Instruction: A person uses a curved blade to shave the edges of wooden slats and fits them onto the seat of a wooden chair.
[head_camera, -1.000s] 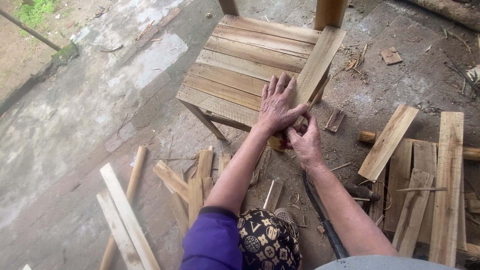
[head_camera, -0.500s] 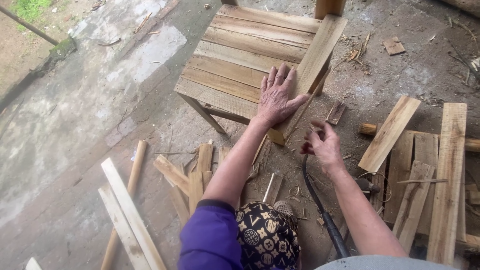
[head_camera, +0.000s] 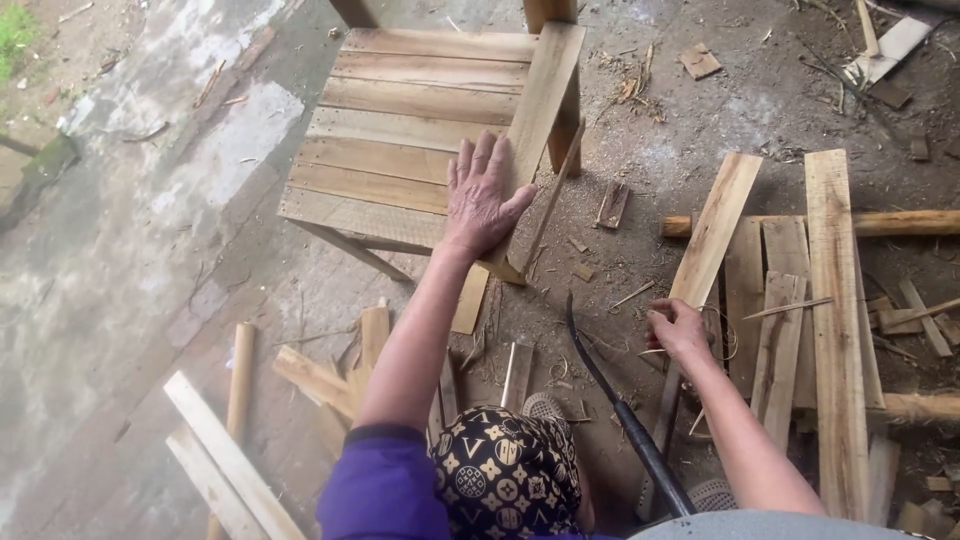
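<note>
One hand (head_camera: 680, 328) left, seemingly empty.

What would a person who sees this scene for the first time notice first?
The eye goes first to the pale slatted wooden seat at top centre, with the left hand pressed flat on its near right corner beside a loose pale board that leans along its right edge. At right, the right hand reaches down among rough wooden planks lying on the dirt ground, and a dark curved blade points up between the arms.
</note>
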